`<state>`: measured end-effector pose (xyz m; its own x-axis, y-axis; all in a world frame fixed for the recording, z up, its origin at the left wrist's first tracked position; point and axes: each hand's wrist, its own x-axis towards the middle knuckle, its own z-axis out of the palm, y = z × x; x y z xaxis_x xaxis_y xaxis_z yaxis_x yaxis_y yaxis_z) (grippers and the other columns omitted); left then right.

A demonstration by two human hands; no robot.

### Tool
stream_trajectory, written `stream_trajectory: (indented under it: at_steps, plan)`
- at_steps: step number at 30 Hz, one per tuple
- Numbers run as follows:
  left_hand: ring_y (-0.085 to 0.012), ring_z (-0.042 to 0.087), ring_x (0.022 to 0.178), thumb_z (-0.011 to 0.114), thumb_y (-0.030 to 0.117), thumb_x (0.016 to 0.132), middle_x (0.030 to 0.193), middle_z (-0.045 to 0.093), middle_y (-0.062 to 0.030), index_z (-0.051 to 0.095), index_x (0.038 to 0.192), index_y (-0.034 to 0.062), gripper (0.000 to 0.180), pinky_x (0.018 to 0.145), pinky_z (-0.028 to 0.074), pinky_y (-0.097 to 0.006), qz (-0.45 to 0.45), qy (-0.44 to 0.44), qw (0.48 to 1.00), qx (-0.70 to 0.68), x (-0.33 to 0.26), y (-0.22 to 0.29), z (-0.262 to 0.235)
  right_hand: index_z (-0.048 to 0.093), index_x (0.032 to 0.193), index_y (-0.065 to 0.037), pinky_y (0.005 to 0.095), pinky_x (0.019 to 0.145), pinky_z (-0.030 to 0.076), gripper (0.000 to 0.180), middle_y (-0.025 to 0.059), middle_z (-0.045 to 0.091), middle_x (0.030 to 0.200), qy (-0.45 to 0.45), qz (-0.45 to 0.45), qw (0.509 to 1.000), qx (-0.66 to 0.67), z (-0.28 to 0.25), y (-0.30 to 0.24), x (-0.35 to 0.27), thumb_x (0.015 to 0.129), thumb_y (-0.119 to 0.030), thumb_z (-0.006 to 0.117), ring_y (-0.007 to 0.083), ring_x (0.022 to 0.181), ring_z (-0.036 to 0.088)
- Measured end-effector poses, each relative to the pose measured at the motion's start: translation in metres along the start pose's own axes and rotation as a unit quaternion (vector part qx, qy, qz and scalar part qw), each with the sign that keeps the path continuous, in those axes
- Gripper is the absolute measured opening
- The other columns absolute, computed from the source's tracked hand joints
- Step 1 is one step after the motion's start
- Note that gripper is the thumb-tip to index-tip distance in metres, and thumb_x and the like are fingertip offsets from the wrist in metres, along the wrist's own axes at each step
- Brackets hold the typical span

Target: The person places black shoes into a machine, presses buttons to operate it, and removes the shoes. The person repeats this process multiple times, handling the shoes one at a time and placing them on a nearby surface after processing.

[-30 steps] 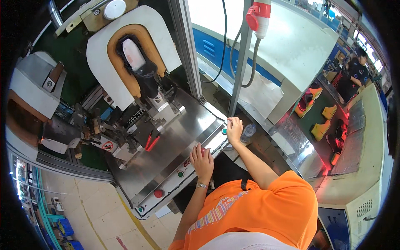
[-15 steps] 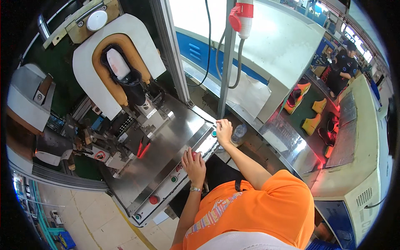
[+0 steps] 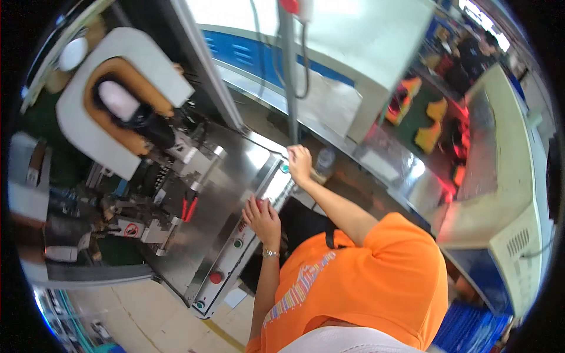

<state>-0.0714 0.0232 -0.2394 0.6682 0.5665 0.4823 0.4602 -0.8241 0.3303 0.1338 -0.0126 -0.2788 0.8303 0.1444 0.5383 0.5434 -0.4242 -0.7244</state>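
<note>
My left hand (image 3: 262, 223), wearing a metal watch, rests on the machine's control panel (image 3: 226, 259). Its fingers are apart around a red button (image 3: 259, 204) and partly hide it. Farther along the panel, my right hand (image 3: 300, 165) lies with loosely bent fingers at the panel's end, beside a green button (image 3: 285, 168); I see nothing held in it. Past the hands, a U-shaped white pad with tan lining (image 3: 141, 65) surrounds a dark shoe upper (image 3: 154, 130) with a pale bottom (image 3: 119, 101). Red-handled pliers (image 3: 189, 207) lie on the metal bed (image 3: 215, 182).
Nearer along the panel are another green button (image 3: 238, 243) and a red button (image 3: 216, 276). A metal post (image 3: 288, 76) rises beyond my right hand. On the right, a conveyor machine (image 3: 506, 176) carries yellow and dark shoe parts (image 3: 428, 136) under red light. A person (image 3: 471, 59) stands farther back.
The view has turned, so the machine appears farther left, and the picture is more blurred. Both my hands keep their places on the panel. The shoe and pliers look unmoved.
</note>
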Motion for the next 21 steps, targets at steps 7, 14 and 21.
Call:
stream_trajectory:
  at_steps: [7,14,21]
  plan:
    - [-0.0334,0.038,0.121,0.053,0.019,0.084,0.131,0.042,-0.0132,0.059,0.1,0.0116,0.019,0.1,0.027,-0.05,0.012,-0.02,1.0,0.014,-0.001,0.003,0.001,0.06,0.078,-0.007,0.0375,0.074,0.04,0.006,0.0071,0.058,0.082,0.001,0.029,1.0,0.0,-0.003,-0.003,0.0,0.078,-0.011,0.056,0.0269,0.083,0.052]
    - [-0.0323,0.039,0.121,0.05,0.022,0.087,0.131,0.043,-0.0114,0.061,0.101,0.0118,0.02,0.1,0.027,-0.05,0.015,-0.014,1.0,0.022,0.001,0.002,0.0,0.06,0.076,-0.011,0.038,0.072,0.04,0.005,0.0046,0.056,0.08,0.008,0.046,0.999,-0.005,-0.001,-0.003,-0.001,0.076,-0.012,0.056,0.0261,0.083,0.052]
    - [-0.0333,0.041,0.118,0.047,0.021,0.089,0.128,0.045,-0.0138,0.061,0.102,0.0106,0.022,0.1,0.028,-0.05,0.032,-0.011,0.999,0.015,-0.001,0.002,0.001,0.057,0.092,-0.006,0.041,0.085,0.039,0.017,0.0141,0.051,0.1,0.053,0.033,0.998,0.012,-0.077,0.036,-0.003,0.076,-0.012,0.057,0.0323,0.097,0.048]
